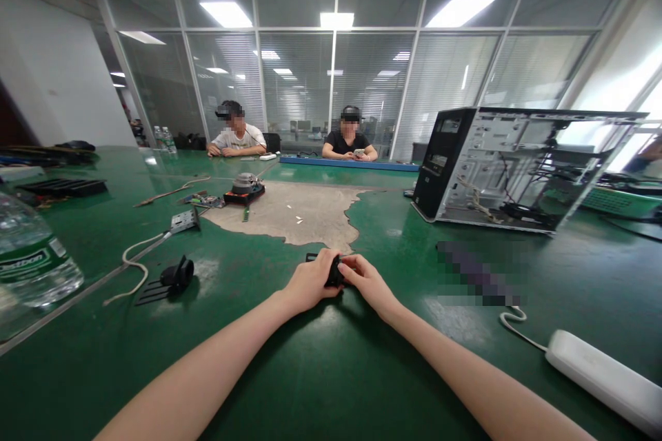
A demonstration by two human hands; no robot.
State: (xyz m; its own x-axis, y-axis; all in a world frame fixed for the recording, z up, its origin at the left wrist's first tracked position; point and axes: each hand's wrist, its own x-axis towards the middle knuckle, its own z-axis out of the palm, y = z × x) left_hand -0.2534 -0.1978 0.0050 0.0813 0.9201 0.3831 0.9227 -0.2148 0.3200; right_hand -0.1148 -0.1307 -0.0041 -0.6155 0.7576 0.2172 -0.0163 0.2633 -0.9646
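A small black part [334, 273] is held between my two hands over the green table [321, 358]. My left hand [314, 280] wraps round its left side, with a dark flat end showing beyond the fingers. The fingers of my right hand [366, 282] pinch its right side. Much of the part is hidden by my fingers. Just beyond my hands lies the worn bare patch [310, 213] of the tabletop. A black piece with a round holder and flat prongs [176, 275] rests to the left.
An open computer case [449, 165] stands at the right. A white power block [600, 372] lies near right, a water bottle [36, 255] at left. A red-and-black device [244, 191] and a metal bracket [185, 220] lie beyond. Two people [238, 138] sit across the table.
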